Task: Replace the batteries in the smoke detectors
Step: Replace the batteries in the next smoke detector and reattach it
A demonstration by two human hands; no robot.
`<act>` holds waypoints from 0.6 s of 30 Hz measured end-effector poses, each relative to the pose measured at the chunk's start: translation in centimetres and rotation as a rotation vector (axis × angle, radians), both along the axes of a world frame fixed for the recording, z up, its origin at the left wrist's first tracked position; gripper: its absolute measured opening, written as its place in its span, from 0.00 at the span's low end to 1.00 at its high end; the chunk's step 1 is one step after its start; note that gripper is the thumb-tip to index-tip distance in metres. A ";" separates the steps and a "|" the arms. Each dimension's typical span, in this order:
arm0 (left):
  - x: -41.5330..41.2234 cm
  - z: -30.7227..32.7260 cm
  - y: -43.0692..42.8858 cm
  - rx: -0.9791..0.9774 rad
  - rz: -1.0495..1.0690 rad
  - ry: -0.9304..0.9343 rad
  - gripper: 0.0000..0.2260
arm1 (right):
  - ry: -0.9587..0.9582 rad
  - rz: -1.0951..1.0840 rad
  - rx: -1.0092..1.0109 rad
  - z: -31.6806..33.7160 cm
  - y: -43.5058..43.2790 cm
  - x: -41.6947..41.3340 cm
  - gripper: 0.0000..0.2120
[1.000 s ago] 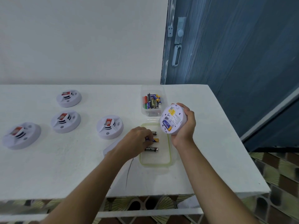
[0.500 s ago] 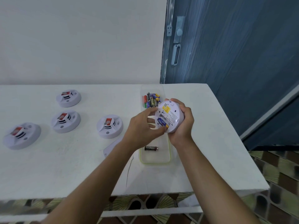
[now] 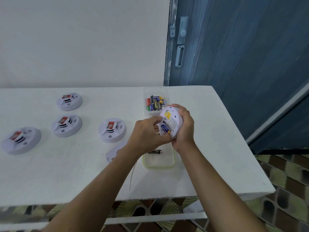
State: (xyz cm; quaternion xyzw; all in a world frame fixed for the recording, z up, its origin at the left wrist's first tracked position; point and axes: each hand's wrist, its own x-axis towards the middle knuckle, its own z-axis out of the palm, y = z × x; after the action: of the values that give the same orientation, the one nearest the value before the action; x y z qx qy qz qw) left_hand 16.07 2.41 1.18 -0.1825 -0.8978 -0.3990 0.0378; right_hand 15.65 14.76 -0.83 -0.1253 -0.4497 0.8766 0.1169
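The left hand (image 3: 147,134) covers the near side of the open compartment in the smoke detector (image 3: 172,120), so what its fingers (image 3: 154,119) pinch there cannot be seen; only one blue battery (image 3: 164,128) shows. The right hand (image 3: 184,128) hides the detector's other face. The print on the yellow label (image 3: 168,114) is too small to read. The left forearm hides part of the white cover plate (image 3: 114,153). The hands hide the far half of the tray (image 3: 160,160). The bottom edge cuts off both forearms.
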 end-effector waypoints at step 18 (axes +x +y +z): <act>0.0 -0.4 -0.4 0.110 -0.015 -0.120 0.19 | 0.038 -0.052 -0.024 0.0 0.4 0.1 0.11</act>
State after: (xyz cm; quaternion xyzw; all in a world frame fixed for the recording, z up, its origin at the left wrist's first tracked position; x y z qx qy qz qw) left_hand 16.03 2.05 0.78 -0.1625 -0.8738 -0.4582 -0.0088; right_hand 15.79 15.12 -0.83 -0.1217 -0.4332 0.8809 0.1466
